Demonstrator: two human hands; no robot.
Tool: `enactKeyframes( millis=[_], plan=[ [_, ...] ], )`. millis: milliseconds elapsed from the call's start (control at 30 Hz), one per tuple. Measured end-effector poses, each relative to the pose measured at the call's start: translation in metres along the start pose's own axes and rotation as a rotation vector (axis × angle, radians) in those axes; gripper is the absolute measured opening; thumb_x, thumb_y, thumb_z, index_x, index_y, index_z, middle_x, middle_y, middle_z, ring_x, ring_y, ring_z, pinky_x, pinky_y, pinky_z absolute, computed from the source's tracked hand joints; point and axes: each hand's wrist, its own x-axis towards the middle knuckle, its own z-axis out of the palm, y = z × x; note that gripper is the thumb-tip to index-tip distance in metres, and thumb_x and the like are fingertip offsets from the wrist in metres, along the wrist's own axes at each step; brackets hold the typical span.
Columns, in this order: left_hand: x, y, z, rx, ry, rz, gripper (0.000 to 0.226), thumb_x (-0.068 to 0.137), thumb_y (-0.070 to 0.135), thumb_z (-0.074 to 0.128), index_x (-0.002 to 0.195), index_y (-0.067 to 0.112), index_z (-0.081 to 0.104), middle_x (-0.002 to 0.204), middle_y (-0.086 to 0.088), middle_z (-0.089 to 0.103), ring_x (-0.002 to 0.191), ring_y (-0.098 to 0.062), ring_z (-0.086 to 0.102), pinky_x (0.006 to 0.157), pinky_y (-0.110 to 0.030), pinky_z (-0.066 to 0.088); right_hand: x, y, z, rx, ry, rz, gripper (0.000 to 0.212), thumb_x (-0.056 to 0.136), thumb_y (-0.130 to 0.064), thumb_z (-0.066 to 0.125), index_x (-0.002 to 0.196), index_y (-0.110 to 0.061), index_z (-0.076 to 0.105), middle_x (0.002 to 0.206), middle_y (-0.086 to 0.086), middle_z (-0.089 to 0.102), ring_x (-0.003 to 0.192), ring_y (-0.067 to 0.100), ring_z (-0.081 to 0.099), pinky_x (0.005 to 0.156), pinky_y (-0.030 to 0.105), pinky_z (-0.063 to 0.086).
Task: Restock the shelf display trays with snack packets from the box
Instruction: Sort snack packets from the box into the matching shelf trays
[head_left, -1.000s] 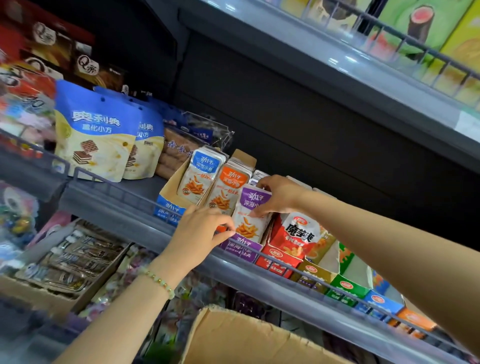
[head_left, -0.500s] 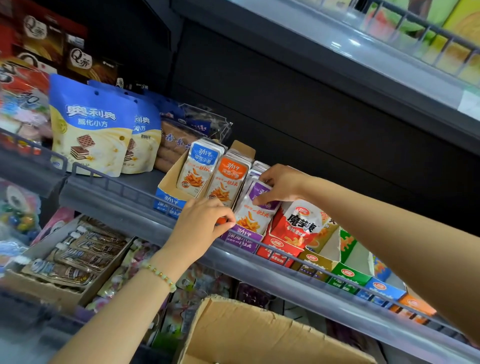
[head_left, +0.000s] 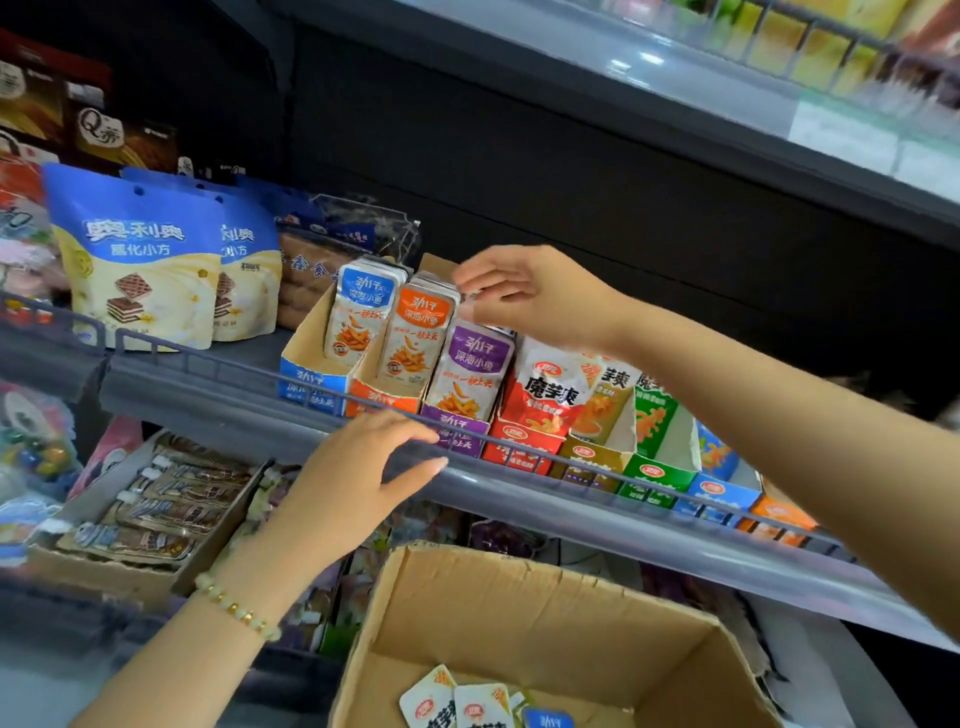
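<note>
Down at the bottom edge, nearest: cardboard box (head_left: 545, 623), flaps open, a few loose packets (head_left: 470, 706) on its floor. Red-and-white ones, plus one blue.

Above it: left hand (head_left: 358, 483) by the front lip of the shelf (head_left: 597, 514), below the wire rail (head_left: 571, 457). Fingers loose and spread, holding nothing; whether the tips touch the lip is unclear.

On the shelf: row of display trays, packets upright in each. Blue packets (head_left: 358, 312), orange packets (head_left: 415, 332), purple packets (head_left: 470, 374), red packets (head_left: 545, 389), then more trays running right. The first four look well filled.

Just behind: right hand (head_left: 519, 296) above the purple row, fingertips by the tops of the orange row. Fingers half curled, thumb close to forefinger; cannot tell whether they pinch anything.

Step, as judged: a seating-and-tidying pass on the purple row is ending, hands between loads. The next move calls for a reach down into the box, a pick sorted by colour (the red-and-white ones seem to match the red tray), then slotting them upright into the matching tray.

Change from half a second ago: right fingertips were on the front purple packet and are now lifted clear. Left hand was up at the orange tray front and now sits lower. More of the box shows.
</note>
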Motion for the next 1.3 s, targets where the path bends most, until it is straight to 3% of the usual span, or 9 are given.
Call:
enactKeyframes(
  millis=[200,367,467,633,767,933,1000,1167,1300],
  plan=[
    [-0.057,0.02,0.014,0.058,-0.215,-0.02,0.069,0.078,0.077,0.02,0.131,0.041,0.045,0.13,0.025,0.042,0.121,0.005,0.037,0.101,-0.021,0.033,-0.105,0.01,0.018,0.068,-0.129,0.025,0.038,0.089,-0.027,0.066,0.125,-0.023,0.056,0.121,-0.015,0.059,0.109,-0.008,0.055,0.095,0.005,0.04],
    [-0.08,0.037,0.044,0.096,-0.436,-0.011,0.074,0.07,0.076,0.018,0.13,0.042,0.044,0.126,0.028,0.037,0.124,0.006,0.029,0.109,-0.023,0.028,-0.189,0.071,0.086,0.146,-0.315,0.24,0.04,0.087,-0.026,0.069,0.126,-0.021,0.058,0.123,-0.012,0.061,0.109,0.001,0.057,0.095,0.014,0.044],
    [-0.085,0.035,0.078,0.161,-0.588,-0.021,0.065,0.078,0.075,0.029,0.129,0.038,0.047,0.13,0.021,0.045,0.127,-0.003,0.035,0.107,-0.031,0.033,-0.232,0.115,0.134,0.168,-0.413,0.414,0.045,0.088,-0.028,0.069,0.129,-0.017,0.055,0.124,-0.011,0.058,0.108,0.0,0.054,0.086,0.001,0.037],
    [-0.086,0.034,0.135,0.317,-0.861,-0.068,0.055,0.091,0.058,0.045,0.136,0.026,0.043,0.137,0.007,0.046,0.124,-0.015,0.046,0.092,-0.031,0.04,-0.283,0.178,0.2,0.271,-0.552,0.749,0.048,0.084,-0.033,0.072,0.127,-0.021,0.055,0.13,-0.001,0.056,0.113,0.013,0.056,0.1,0.03,0.046],
    [-0.081,0.015,0.189,0.312,-1.017,-0.284,0.062,0.09,0.056,0.049,0.131,0.01,0.048,0.135,-0.012,0.051,0.117,-0.028,0.053,0.091,-0.031,0.042,-0.296,0.194,0.233,0.309,-0.545,0.767,0.06,0.074,-0.048,0.077,0.122,-0.018,0.06,0.121,-0.002,0.06,0.112,0.016,0.057,0.104,0.035,0.043],
    [-0.091,-0.018,0.235,0.257,-1.001,-0.594,0.113,0.073,0.075,0.057,0.151,0.009,0.008,0.157,-0.014,0.009,0.145,-0.03,0.014,0.116,-0.038,0.022,-0.299,0.199,0.261,0.147,-0.716,0.628,0.078,0.083,-0.06,0.062,0.149,-0.035,0.029,0.161,-0.001,0.004,0.148,0.023,0.004,0.12,0.036,0.01],
    [-0.098,-0.022,0.245,0.285,-0.963,-0.587,0.132,0.056,0.091,0.051,0.152,0.014,0.005,0.157,-0.011,0.009,0.145,-0.03,0.011,0.117,-0.041,0.018,-0.298,0.204,0.261,0.078,-0.779,0.607,0.07,0.085,-0.06,0.058,0.144,-0.029,0.039,0.16,0.001,0.014,0.148,0.024,0.009,0.118,0.036,0.017],
    [-0.112,-0.017,0.254,0.332,-0.754,-0.426,0.116,0.059,0.077,0.068,0.144,0.016,0.017,0.137,-0.005,0.031,0.133,-0.024,0.028,0.108,-0.036,0.029,-0.297,0.209,0.261,-0.246,-0.762,0.657,0.08,0.078,-0.075,0.052,0.13,-0.014,0.05,0.137,0.011,0.042,0.126,0.03,0.041,0.101,0.041,0.035],
    [-0.11,-0.013,0.259,-0.07,-0.722,-0.536,0.073,0.059,0.044,0.087,0.112,0.021,0.042,0.115,0.0,0.06,0.101,-0.015,0.058,0.087,-0.031,0.05,-0.284,0.215,0.272,0.086,-0.564,0.802,0.086,0.075,-0.064,0.067,0.136,-0.012,0.038,0.14,0.01,0.04,0.129,0.027,0.039,0.1,0.034,0.037]
  ],
)
